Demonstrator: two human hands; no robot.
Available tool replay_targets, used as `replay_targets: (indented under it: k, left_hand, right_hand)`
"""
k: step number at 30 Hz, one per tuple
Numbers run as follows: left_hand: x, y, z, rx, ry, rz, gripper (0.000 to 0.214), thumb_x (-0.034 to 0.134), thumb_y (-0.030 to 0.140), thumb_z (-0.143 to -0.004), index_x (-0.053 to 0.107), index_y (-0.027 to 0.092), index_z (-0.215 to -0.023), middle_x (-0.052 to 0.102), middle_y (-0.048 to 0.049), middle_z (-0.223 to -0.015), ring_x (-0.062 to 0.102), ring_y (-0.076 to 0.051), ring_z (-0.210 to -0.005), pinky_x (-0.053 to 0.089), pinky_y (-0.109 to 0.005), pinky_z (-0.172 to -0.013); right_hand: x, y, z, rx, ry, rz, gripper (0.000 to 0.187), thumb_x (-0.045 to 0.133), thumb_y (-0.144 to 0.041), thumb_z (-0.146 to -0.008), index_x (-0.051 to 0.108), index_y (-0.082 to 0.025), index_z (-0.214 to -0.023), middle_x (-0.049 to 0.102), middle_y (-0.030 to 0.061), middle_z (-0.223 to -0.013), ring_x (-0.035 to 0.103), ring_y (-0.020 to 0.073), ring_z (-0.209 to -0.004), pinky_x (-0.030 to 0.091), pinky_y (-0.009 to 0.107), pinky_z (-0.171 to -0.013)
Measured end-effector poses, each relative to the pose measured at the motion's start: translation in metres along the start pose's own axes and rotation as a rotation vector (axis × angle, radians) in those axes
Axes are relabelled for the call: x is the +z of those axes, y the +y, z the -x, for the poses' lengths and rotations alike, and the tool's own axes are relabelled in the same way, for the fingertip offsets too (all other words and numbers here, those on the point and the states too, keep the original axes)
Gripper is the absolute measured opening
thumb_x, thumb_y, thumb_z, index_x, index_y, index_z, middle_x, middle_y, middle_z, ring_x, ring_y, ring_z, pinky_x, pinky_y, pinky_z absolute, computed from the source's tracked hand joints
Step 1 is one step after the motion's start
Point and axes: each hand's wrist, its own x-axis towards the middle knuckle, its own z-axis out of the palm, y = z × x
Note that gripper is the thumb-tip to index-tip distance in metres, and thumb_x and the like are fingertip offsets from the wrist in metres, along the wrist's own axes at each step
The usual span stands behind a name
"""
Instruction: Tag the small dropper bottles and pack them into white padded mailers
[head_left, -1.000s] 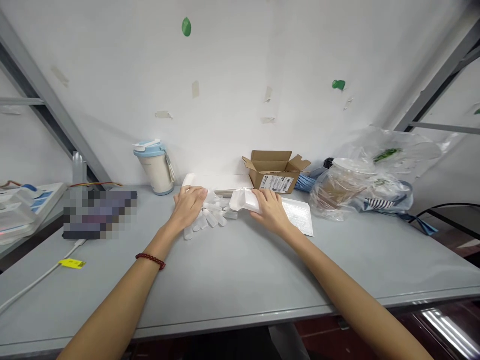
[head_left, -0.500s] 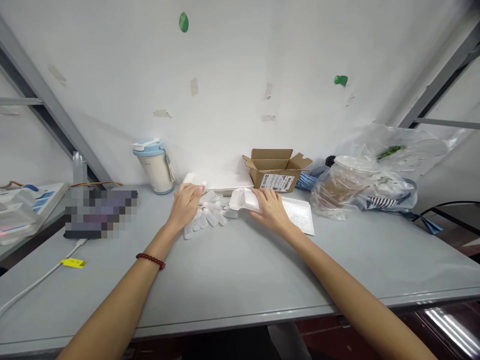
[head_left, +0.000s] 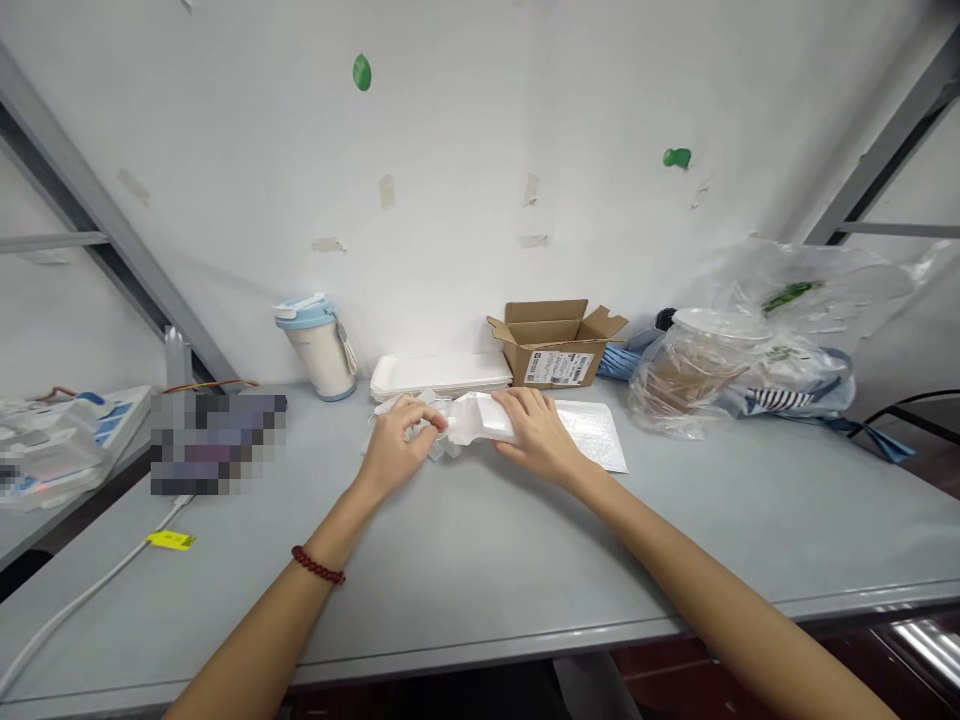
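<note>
My right hand (head_left: 541,438) is wrapped over a small white carton (head_left: 480,415) lying on its side, its flaps spread at the left end. Thumb and fingers of my left hand (head_left: 401,445) are pinched together right at that open end. Whatever sits between these fingertips is too small and hidden to make out. Several translucent plastic pieces (head_left: 448,447) lie on the table behind and under my left hand, mostly covered by it. A white bubble mailer (head_left: 600,432) rests flat under and beyond my right hand.
A stack of white trays (head_left: 442,373) and an open cardboard box (head_left: 551,345) stand by the wall. To the left are a tumbler (head_left: 321,350), a blurred-out dark device (head_left: 217,440) and a white cable (head_left: 90,590). Plastic bags round a tub (head_left: 705,375) sit right.
My left hand has come down and right, from above the plastic pieces to the carton's open end. My right hand keeps its hold on the carton. The view has shifted slightly.
</note>
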Motion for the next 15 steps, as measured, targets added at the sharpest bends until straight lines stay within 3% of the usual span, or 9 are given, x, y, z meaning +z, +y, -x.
replay_targets:
  k: [7, 10, 13, 15]
  left_hand:
    - [0.013, 0.024, 0.010, 0.193, -0.230, -0.025, 0.026, 0.048, 0.022, -0.076, 0.072, 0.026, -0.086, 0.071, -0.0017, -0.088, 0.053, -0.023, -0.088, 0.046, -0.038, -0.084]
    - [0.008, 0.014, 0.004, 0.132, -0.067, 0.007, 0.028, 0.047, 0.023, -0.077, 0.073, 0.024, -0.085, 0.071, -0.0027, -0.088, 0.056, -0.021, -0.084, 0.047, -0.034, -0.080]
    - [-0.014, -0.018, -0.008, -0.090, 0.201, -0.110, 0.027, 0.045, 0.026, -0.076, 0.071, 0.022, -0.083, 0.071, -0.0029, -0.086, 0.058, -0.019, -0.075, 0.047, -0.031, -0.073]
    - [-0.033, -0.045, -0.016, -0.264, 0.277, -0.243, 0.025, 0.049, 0.029, -0.073, 0.070, 0.021, -0.082, 0.071, -0.0033, -0.085, 0.059, -0.020, -0.074, 0.046, -0.031, -0.073]
  right_hand:
    - [0.001, -0.009, 0.003, -0.075, 0.002, -0.033, 0.055, 0.059, -0.027, -0.076, 0.043, -0.014, -0.127, 0.050, 0.0155, -0.118, 0.044, 0.0287, -0.106, 0.036, 0.041, -0.088]
    - [0.002, -0.003, 0.003, -0.047, 0.013, -0.015, 0.056, 0.059, -0.027, -0.075, 0.043, -0.014, -0.127, 0.049, 0.0156, -0.119, 0.043, 0.0290, -0.107, 0.036, 0.041, -0.089]
    - [0.003, 0.005, 0.002, -0.022, 0.031, 0.006, 0.056, 0.057, -0.027, -0.077, 0.041, -0.016, -0.129, 0.049, 0.0150, -0.120, 0.043, 0.0293, -0.109, 0.036, 0.042, -0.088]
    - [0.004, 0.008, 0.002, -0.016, 0.042, 0.019, 0.056, 0.056, -0.028, -0.078, 0.040, -0.017, -0.130, 0.049, 0.0145, -0.120, 0.043, 0.0294, -0.109, 0.036, 0.041, -0.087]
